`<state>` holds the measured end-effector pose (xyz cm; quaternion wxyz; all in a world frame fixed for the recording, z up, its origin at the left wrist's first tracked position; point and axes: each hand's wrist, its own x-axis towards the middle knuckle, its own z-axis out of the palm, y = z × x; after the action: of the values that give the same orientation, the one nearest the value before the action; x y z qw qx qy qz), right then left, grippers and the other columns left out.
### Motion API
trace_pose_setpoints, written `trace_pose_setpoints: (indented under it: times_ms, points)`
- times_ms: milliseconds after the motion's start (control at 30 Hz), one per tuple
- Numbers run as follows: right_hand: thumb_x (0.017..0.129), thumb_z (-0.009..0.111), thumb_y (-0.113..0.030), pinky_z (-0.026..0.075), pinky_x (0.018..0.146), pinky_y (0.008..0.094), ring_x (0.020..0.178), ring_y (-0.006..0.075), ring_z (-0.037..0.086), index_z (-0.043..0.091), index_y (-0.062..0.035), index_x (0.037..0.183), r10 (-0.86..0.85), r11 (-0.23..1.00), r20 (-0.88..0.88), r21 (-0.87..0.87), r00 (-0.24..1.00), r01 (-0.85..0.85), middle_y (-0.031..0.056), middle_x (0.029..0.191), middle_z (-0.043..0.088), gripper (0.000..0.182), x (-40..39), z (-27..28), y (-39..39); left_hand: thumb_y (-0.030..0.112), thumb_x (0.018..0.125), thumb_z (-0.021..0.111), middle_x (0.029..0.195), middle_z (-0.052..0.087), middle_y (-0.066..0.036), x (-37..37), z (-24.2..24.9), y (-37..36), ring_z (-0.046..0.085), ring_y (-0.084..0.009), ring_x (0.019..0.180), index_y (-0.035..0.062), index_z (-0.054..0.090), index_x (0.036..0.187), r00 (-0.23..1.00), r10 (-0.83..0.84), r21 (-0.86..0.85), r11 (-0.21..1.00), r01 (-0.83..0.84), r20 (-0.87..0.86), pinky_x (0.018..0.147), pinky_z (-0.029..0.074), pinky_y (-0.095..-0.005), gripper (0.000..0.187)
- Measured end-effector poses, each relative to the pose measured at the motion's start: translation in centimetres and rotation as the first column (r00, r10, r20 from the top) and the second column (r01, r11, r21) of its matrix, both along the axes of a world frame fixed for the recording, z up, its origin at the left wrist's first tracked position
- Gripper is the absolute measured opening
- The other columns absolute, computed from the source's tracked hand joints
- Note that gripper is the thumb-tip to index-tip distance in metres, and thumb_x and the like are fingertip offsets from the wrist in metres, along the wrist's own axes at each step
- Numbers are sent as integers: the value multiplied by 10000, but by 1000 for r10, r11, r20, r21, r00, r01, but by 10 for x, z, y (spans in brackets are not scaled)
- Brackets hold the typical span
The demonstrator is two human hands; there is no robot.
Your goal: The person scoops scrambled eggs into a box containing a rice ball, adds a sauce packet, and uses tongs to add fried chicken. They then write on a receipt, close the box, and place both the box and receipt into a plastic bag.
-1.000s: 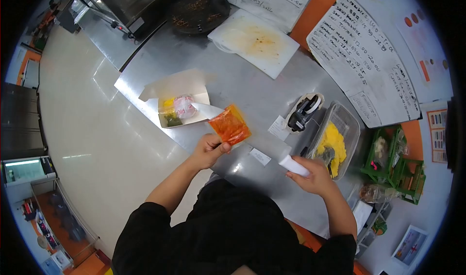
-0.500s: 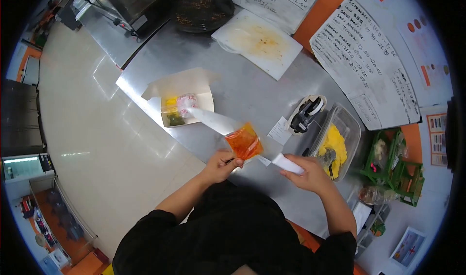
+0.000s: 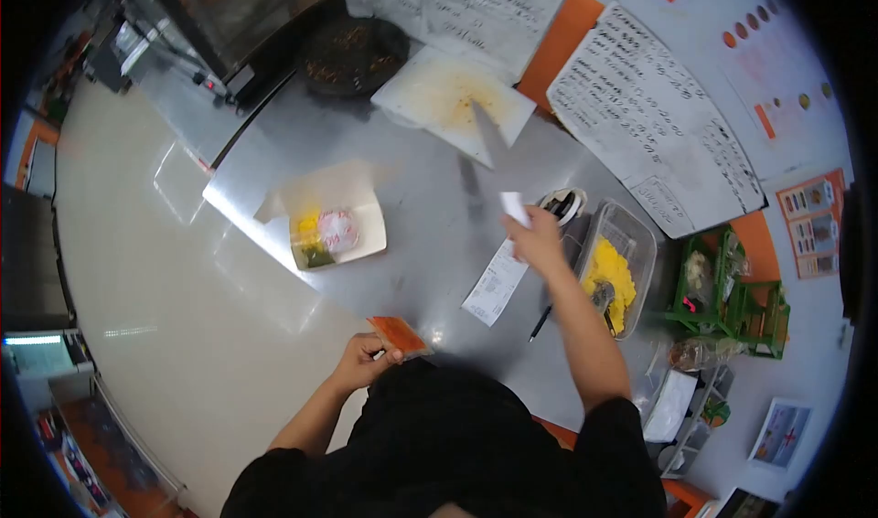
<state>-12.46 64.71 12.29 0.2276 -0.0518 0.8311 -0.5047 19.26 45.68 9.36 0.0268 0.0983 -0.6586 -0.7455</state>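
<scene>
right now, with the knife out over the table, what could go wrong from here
The knife in the right hand points towards the cutting board and looks blurred; a loose grip could let it slip.

The orange packet is pinched at one end by the left hand near the edge of the table, so it might drop. Whether it's cut open is unclear; if so, it could leak.

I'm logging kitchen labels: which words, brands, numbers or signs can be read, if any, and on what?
No text reads with certainty.
Rectangular whiteboard on the right: black handwriting, blurred.
Rectangular whiteboard at the back: black handwriting, blurred.
Long white paper slip: print too small.
White-wrapped round bundle in open cardboard box: red marks, blurred.
Orange-bordered wall poster: too small.
Flat orange sachet in left hand: no lettering visible.
</scene>
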Motion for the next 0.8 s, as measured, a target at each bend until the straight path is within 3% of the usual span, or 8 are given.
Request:
trace_pose_setpoints:
  times_ms: [167, 233, 267, 367, 400, 433, 500, 800]
  points:
    - [839, 736, -210, 484, 400, 311, 481, 171, 620, 617, 56, 1066, -81, 978, 90, -184, 993, 97, 113, 772, 662, 370, -52, -97, -57, 258, 861, 734, 688, 653, -44, -15, 17, -8, 595, -133, 622, 50, 660, 676, 987, -65, -284, 959, 22, -145, 574, 434, -286, 288]
    - [802, 750, -286, 565, 720, 411, 838, 303, 710, 608, 64, 1150, 82, 993, -340, 106, 937, -49, 205, 933, 707, 514, -58, -111, -52, 213, 846, 744, 695, 658, -58, -15, 15, -10, 598, -171, 633, 44, 663, 696, 992, -77, -271, 961, 48, -99, 612, 450, -307, 240]
    - [777, 754, -319, 521, 870, 439, 1019, 380, 650, 603, 55, 1156, 141, 968, -274, 239, 951, -74, 230, 1043, 676, 554, -50, -90, -49, 221, 852, 742, 683, 650, -51, -17, 19, -10, 589, -160, 627, 41, 655, 680, 991, -95, -294, 954, 62, -98, 601, 440, -299, 264]
    - [858, 675, -235, 468, 953, 451, 1064, 395, 594, 627, 12, 1084, 458, 817, -415, 546, 787, -187, 213, 1130, 611, 338, 4, -39, -34, 242, 870, 734, 653, 621, -32, -30, 20, 1, 560, -131, 613, 35, 640, 656, 985, -109, -156, 984, 88, -134, 576, 416, -284, 312]
    - [869, 672, -221, 484, 924, 418, 1029, 309, 624, 629, -4, 1095, 494, 869, -455, 283, 741, -405, 168, 1112, 637, 315, 23, -39, -21, 248, 876, 732, 644, 610, -26, -37, 19, 7, 549, -122, 609, 34, 637, 652, 986, -102, -73, 993, 93, -134, 570, 409, -280, 324]
    - [901, 664, -216, 504, 870, 376, 980, 203, 637, 630, -16, 1113, 613, 789, -151, 66, 775, -611, 97, 1065, 663, 294, 42, -8, -12, 256, 879, 733, 642, 600, -22, -46, 17, 14, 539, -115, 608, 33, 634, 653, 980, -144, -40, 989, 140, -139, 566, 403, -275, 332]
    - [956, 623, -230, 526, 800, 332, 948, 136, 625, 625, -9, 1109, 641, 705, 22, -411, 767, -578, 53, 1021, 660, 268, 81, -10, 14, 270, 883, 735, 637, 582, -15, -58, 14, 27, 518, -99, 608, 31, 629, 654, 964, -224, 14, 973, 228, -143, 559, 390, -265, 348]
    - [981, 610, -233, 549, 797, 330, 972, 142, 609, 506, -84, 1187, 544, 713, 428, -689, 721, -130, 35, 1089, 586, 275, 136, 3, 177, 252, 913, 708, 693, 624, -1, -109, 31, 167, 533, -77, 635, 26, 613, 690, 896, -444, 110, 890, 442, -11, 593, 434, -237, 331]
